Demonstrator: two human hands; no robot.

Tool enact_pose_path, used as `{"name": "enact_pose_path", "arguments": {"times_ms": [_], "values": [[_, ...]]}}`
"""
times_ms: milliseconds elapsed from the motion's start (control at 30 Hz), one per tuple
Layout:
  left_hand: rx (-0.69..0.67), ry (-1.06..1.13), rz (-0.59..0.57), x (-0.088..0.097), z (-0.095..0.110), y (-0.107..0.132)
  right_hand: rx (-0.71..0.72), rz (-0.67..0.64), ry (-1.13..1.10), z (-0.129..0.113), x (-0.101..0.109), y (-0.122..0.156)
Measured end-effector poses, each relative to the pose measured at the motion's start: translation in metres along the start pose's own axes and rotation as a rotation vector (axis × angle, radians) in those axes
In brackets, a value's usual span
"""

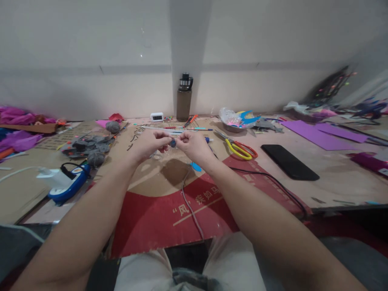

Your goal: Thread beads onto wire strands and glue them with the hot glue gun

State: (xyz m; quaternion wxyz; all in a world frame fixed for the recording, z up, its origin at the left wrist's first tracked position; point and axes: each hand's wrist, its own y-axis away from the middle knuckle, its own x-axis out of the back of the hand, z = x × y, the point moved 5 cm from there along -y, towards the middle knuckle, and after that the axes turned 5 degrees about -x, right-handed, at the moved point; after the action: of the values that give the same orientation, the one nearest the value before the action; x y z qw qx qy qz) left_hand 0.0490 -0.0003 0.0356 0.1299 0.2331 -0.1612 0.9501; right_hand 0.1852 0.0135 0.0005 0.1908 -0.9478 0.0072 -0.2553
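My left hand (155,142) and my right hand (191,144) meet above the cardboard, fingers closed in a pinch. Between their fingertips sits a small dark blue-grey piece (173,143), too small to name and partly covered by the fingers. Below my right hand a thin grey cord (191,209) runs down over the cardboard to its front edge; whether it joins the held piece I cannot tell. Beside the cord's upper end lies a blue leaf-shaped cutout (196,167). A blue-capped pen or tube (208,140) shows behind my right hand.
Red-and-brown cardboard (145,218) covers the table. Right of my hands lie scissors (241,150), a black phone (289,161) and purple sheets (315,135). Leftward are grey yarn balls (96,159) and a blue power strip (69,190). A bottle (184,99) stands behind.
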Motion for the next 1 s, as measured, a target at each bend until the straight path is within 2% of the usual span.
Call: {"name": "enact_pose_path", "arguments": {"times_ms": [133,300,400,500,600,700,800,1000], "values": [[-0.117,-0.334,0.008,-0.001,0.014,0.005,0.049,0.019,0.113,-0.005,0.001,0.003],[-0.212,-0.432,0.073,-0.001,0.004,0.0,0.109,0.0,0.142,-0.011,0.0,0.005],[-0.142,-0.317,0.158,0.003,-0.002,-0.002,0.076,0.027,0.068,-0.01,0.0,0.006],[-0.056,-0.065,0.223,0.005,-0.009,-0.003,0.054,0.043,-0.013,-0.007,-0.001,0.006],[-0.015,0.213,0.226,0.001,-0.02,-0.007,0.053,0.043,-0.087,-0.005,-0.004,0.006],[0.013,0.395,0.195,-0.003,-0.031,-0.011,0.041,0.055,-0.121,-0.003,-0.005,0.005],[0.035,0.443,0.19,-0.005,-0.036,-0.012,0.049,0.079,-0.129,-0.004,-0.004,0.005],[-0.012,0.378,0.274,0.0,-0.034,-0.012,0.103,0.075,-0.065,-0.014,-0.003,0.012]]}}
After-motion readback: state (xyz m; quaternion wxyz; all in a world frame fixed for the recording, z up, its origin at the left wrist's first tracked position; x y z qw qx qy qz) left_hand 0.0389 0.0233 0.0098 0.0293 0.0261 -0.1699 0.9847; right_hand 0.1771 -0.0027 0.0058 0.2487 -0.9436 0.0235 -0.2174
